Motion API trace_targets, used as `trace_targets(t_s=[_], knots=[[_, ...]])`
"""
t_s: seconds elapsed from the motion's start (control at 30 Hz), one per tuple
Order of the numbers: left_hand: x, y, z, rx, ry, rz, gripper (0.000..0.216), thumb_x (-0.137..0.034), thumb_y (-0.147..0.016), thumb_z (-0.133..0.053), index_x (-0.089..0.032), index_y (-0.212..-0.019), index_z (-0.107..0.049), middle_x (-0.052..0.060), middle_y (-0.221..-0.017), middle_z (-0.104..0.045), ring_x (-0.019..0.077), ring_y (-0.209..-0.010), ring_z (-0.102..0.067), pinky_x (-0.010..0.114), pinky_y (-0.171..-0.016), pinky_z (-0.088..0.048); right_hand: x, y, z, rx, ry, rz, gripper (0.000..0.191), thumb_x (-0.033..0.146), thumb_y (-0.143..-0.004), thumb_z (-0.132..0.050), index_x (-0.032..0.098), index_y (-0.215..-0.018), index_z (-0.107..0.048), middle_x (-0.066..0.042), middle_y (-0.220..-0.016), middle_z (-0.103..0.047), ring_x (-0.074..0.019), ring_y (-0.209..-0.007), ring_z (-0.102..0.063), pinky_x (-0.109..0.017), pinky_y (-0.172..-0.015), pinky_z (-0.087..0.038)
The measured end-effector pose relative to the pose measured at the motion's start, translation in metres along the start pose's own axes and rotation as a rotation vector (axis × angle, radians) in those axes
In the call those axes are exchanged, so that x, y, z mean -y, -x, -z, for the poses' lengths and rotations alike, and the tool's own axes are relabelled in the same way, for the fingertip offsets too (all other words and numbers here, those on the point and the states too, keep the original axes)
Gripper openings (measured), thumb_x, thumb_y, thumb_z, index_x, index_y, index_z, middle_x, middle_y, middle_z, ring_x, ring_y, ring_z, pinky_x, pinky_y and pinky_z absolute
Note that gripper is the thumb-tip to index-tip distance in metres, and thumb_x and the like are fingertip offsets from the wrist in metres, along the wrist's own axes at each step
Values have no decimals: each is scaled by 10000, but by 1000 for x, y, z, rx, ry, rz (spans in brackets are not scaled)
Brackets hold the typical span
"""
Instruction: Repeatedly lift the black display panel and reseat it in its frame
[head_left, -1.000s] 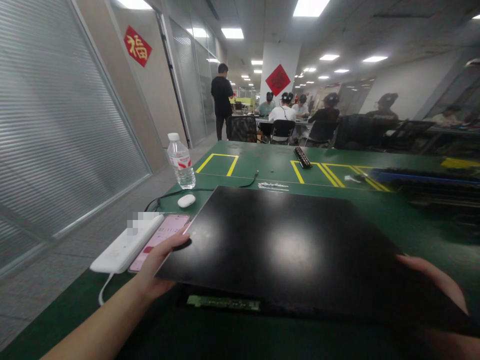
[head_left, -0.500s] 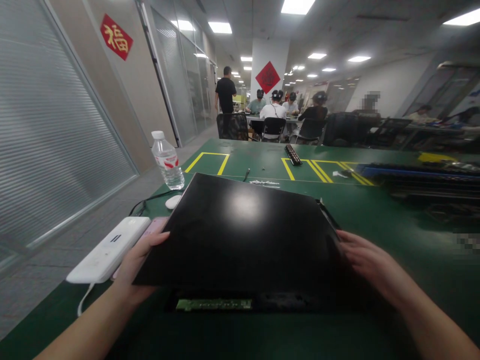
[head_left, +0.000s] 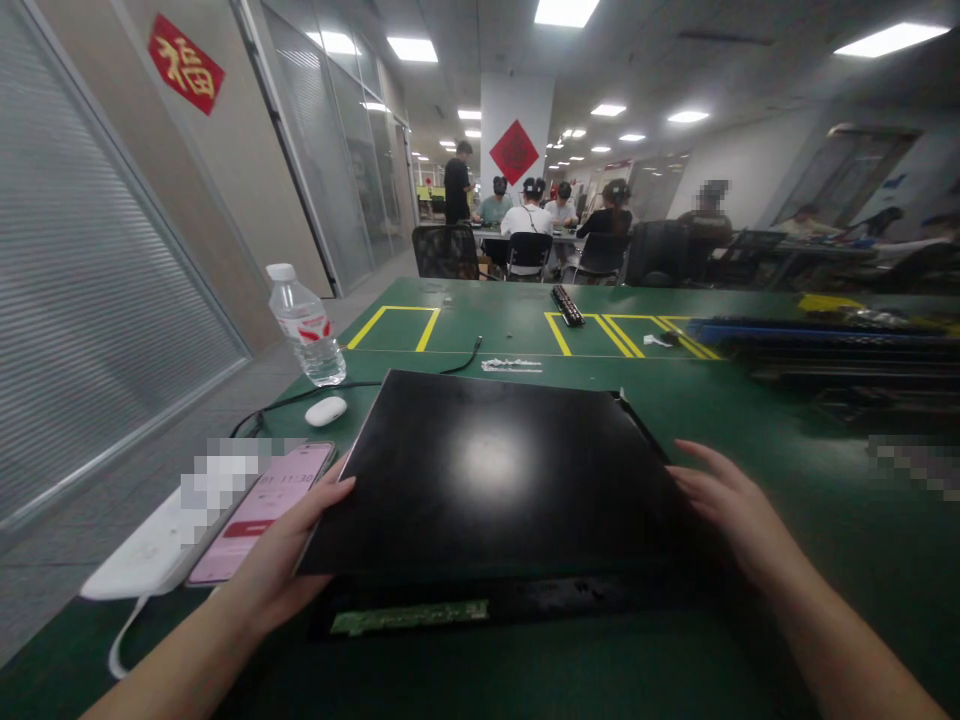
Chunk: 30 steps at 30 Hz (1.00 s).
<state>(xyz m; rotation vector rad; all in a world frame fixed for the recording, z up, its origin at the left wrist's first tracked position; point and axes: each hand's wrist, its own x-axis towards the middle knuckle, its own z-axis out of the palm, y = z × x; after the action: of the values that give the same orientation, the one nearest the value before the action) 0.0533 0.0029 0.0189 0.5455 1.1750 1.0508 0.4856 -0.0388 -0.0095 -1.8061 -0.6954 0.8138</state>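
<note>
A flat black screen panel, glossy with a bright ceiling reflection, lies tilted in front of me. My left hand is closed on its left edge, thumb on top and the other fingers underneath. At the right edge my right hand holds the panel with its fingertips, one finger lifted away from the rest; its thumb is not clearly seen. Below the panel shows a black frame or housing, mostly covered, with a green circuit board strip along its near side.
Left of the panel are a pink-screened phone, a white power bank, a white earbud case and a water bottle. A black cable runs behind. Blurred dark parts lie far right. People sit beyond the green table.
The panel's far edge has come down and nearer to me. One finger of my right hand has spread upward. The view has turned slightly right, uncovering more of the phone.
</note>
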Motion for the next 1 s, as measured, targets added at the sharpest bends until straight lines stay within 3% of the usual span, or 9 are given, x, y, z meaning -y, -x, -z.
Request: trace_targets(t_s=[0.17,0.33,0.5,0.63,0.87,1.0], knots=[[-2,0,-1,30,-6,-47,1012,-172,-746,-899,-298,-1645,-455,59,-1309,-827,331,-1106,-811,393,-931,-665,-2,-3,0,-17,32,63,701,443,-689,-647,235,-1358,-683,-121,-1099,-808,-325,-1068,-735,-416,-866,-541],[0,-4,0,41,-63,-68,951,-226,-644,-971,-290,-1526,-621,78,-1305,-827,354,-1194,-771,371,-1004,-623,-7,-10,3,-76,153,101,699,505,-654,-633,234,-1294,-714,-105,-1033,-796,-331,-1061,-702,-424,-850,-513],[4,-8,1,44,-151,-91,878,-254,-682,-948,-288,-1497,-622,88,-1277,-831,344,-1096,-802,365,-820,-666,-14,-17,8,-97,209,99,676,544,-689,-626,245,-1291,-704,-101,-1014,-795,-332,-1047,-713,-449,-897,-517],[4,-7,1,47,-189,-104,824,-257,-704,-946,-283,-1469,-641,96,-1213,-844,309,-955,-824,292,-632,-621,-16,-16,10,-92,303,145,619,551,-777,-591,243,-1304,-695,-96,-988,-802,-331,-1041,-727,-458,-925,-500],[5,-7,0,23,-199,-104,780,-256,-688,-943,-293,-1419,-673,73,-1226,-839,290,-895,-826,291,-624,-594,-12,-10,10,-74,373,135,576,560,-812,-557,239,-1265,-709,-109,-1016,-817,-354,-1058,-725,-469,-912,-480],[4,-6,-1,30,-191,-92,756,-239,-696,-931,-289,-1405,-671,82,-1240,-832,309,-958,-824,305,-658,-622,-14,-12,11,-69,390,155,552,552,-818,-569,237,-1245,-721,-111,-1013,-823,-352,-1047,-729,-468,-915,-484]])
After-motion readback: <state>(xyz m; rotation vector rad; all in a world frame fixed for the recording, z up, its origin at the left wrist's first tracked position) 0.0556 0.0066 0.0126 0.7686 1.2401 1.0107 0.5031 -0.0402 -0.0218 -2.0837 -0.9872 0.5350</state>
